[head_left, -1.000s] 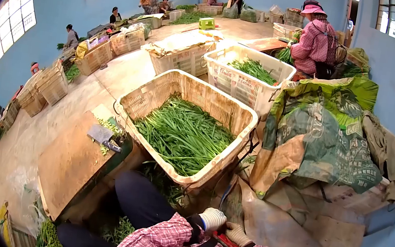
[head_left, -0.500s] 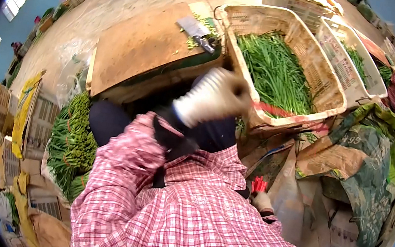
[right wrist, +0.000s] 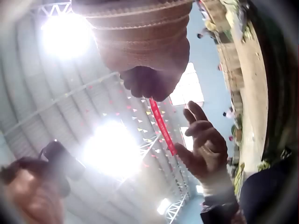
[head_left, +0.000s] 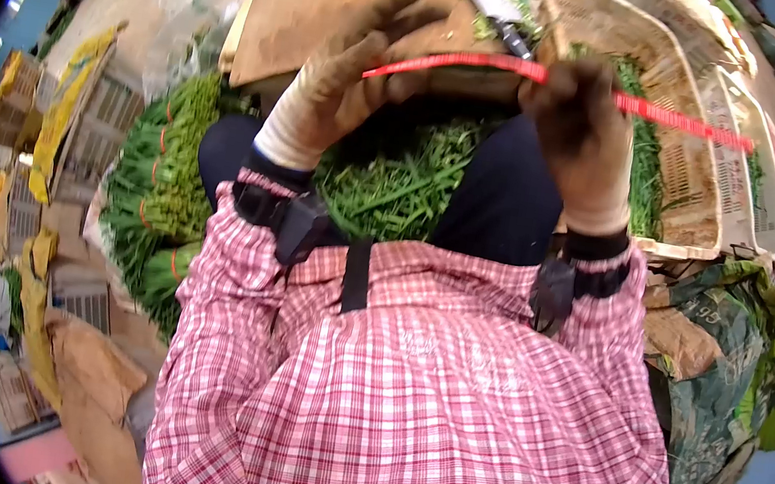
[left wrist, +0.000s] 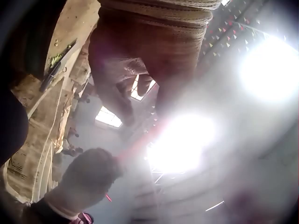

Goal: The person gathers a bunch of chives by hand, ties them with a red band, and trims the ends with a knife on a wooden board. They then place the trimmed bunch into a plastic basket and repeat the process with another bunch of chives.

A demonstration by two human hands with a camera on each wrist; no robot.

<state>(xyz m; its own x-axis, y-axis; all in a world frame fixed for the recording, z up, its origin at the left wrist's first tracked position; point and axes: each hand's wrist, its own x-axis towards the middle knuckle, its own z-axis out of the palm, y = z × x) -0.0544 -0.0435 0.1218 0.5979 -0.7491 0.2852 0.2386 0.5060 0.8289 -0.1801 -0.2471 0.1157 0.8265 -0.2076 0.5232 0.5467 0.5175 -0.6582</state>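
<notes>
Both hands wear pale knit gloves with dark, soiled fingers. Raised over the lap, the right hand point(head_left: 581, 136) grips a long red strip point(head_left: 687, 121) near its middle, fingers curled round it. One end sticks out past that hand to the right. The strip's other end reaches the left hand point(head_left: 332, 86), whose fingers are spread, with the thumb right at the tip. In the right wrist view, light printing shows on the strip point(right wrist: 162, 127) between the right fist and the left thumb. Loose green stalks point(head_left: 396, 179) lie below the hands, between the knees.
Ahead stands a brown board point(head_left: 312, 4) with a cleaver point(head_left: 494, 9) and green trimmings on it. A crate point(head_left: 684, 209) of long green leaves stands at the right, beside crumpled sacks point(head_left: 732, 330). Bundles of banded green stalks point(head_left: 154, 179) lie at the left.
The view has tipped down and turned left. The right hand has brought a red strip up from the right side to the front. The left hand has come up to the strip's end.
</notes>
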